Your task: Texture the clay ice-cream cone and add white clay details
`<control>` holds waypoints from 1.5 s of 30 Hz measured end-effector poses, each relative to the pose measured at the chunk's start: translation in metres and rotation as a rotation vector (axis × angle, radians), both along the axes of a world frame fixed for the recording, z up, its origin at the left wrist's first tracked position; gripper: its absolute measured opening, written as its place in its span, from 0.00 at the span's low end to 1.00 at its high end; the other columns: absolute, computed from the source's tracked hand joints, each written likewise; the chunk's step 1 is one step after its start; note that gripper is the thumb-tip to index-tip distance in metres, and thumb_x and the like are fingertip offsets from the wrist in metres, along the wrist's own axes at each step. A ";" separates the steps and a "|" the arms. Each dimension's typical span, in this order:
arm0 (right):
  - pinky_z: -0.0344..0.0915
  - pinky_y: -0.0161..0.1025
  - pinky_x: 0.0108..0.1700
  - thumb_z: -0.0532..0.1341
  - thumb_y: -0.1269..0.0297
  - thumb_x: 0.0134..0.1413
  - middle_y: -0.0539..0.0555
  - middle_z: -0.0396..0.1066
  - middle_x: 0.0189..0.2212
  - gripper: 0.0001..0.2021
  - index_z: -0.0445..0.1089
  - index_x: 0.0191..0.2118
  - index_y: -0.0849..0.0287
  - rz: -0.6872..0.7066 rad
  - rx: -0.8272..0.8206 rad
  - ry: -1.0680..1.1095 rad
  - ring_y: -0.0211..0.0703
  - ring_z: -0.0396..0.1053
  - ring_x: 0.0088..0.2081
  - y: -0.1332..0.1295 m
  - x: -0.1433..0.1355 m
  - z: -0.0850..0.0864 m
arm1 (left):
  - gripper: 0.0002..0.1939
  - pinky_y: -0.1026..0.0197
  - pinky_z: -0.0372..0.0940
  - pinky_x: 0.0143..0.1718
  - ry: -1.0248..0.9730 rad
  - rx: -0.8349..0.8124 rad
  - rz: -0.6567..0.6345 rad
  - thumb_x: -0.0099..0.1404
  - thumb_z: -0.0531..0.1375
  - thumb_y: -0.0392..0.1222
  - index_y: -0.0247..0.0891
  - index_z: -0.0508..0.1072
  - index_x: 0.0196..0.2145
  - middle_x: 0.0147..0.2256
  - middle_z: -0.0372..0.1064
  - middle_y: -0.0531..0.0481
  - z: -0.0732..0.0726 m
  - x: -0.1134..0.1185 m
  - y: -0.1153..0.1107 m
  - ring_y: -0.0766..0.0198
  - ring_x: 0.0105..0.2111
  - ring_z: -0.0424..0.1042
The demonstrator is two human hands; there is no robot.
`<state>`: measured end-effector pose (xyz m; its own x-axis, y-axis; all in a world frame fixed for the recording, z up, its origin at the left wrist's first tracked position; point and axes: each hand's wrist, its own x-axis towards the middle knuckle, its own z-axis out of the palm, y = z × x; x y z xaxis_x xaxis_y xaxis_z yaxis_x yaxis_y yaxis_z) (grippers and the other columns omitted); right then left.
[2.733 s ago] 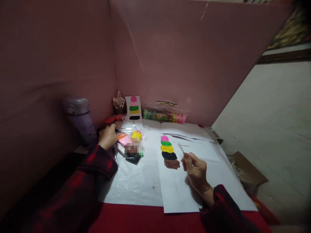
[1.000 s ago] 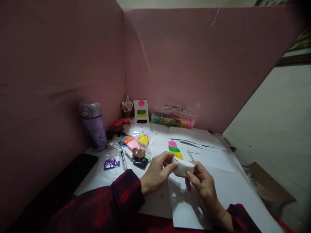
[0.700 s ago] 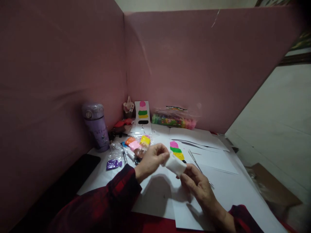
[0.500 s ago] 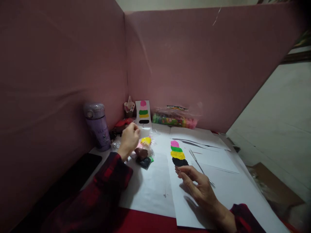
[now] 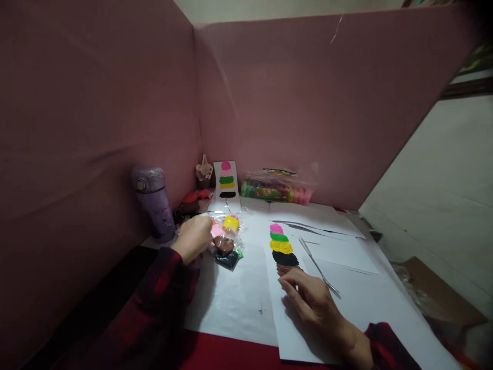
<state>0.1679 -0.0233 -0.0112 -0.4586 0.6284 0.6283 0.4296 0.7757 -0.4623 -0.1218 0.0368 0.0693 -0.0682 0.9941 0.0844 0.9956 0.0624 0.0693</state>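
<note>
My left hand (image 5: 194, 237) is closed at the left edge of a cluster of small clear packets. Its fingertips are turned away, so whatever they hold is hidden. In the packets lie soft lumps that look like modelling clay: yellow (image 5: 230, 224), pink (image 5: 217, 231), brown (image 5: 224, 244) and black (image 5: 227, 260). My right hand (image 5: 314, 298) rests on a white paper sheet (image 5: 296, 339), thumb and forefinger pressed together just below a brown textured patch (image 5: 288, 270). Above that patch run black (image 5: 285, 258), yellow (image 5: 281, 246), green (image 5: 279, 237) and pink (image 5: 276, 228) bands.
A slim metal tool (image 5: 318, 265) lies right of the coloured bands. Behind the packets leans a card (image 5: 227, 187) with similar bands. A purple bottle (image 5: 154, 205) stands at left, and a clear bag of coloured sticks (image 5: 275, 191) lies against the pink partition (image 5: 292, 103).
My left hand has moved down and left, and the white piece by its fingers no longer shows. My right hand has shifted slightly down, showing more of the brown patch.
</note>
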 end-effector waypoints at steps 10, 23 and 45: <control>0.67 0.38 0.29 0.55 0.70 0.64 0.51 0.71 0.24 0.08 0.69 0.35 0.57 0.024 0.019 -0.010 0.41 0.70 0.26 0.001 0.000 0.000 | 0.13 0.51 0.60 0.41 0.033 -0.008 -0.108 0.64 0.53 0.34 0.33 0.74 0.44 0.42 0.72 0.35 -0.036 0.014 -0.013 0.46 0.44 0.71; 0.70 0.37 0.32 0.56 0.67 0.64 0.52 0.72 0.24 0.09 0.71 0.33 0.56 0.015 -0.003 0.001 0.42 0.72 0.26 -0.002 0.000 0.000 | 0.09 0.48 0.61 0.43 -0.070 0.495 0.031 0.65 0.52 0.30 0.30 0.70 0.41 0.41 0.65 0.35 -0.030 0.026 -0.017 0.49 0.42 0.65; 0.53 0.29 0.16 0.64 0.44 0.54 0.44 0.60 0.15 0.21 0.68 0.31 0.60 -0.163 -0.817 0.632 0.30 0.54 0.14 0.008 -0.004 -0.002 | 0.11 0.51 0.62 0.49 -0.679 0.460 -1.048 0.58 0.58 0.30 0.38 0.67 0.39 0.39 0.70 0.44 -0.082 0.108 -0.014 0.56 0.42 0.65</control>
<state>0.1640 -0.0151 -0.0134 -0.0660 0.9946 0.0802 -0.0017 0.0803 -0.9968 -0.0142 0.0231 -0.0123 0.5447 0.4926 0.6787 0.3183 -0.8702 0.3761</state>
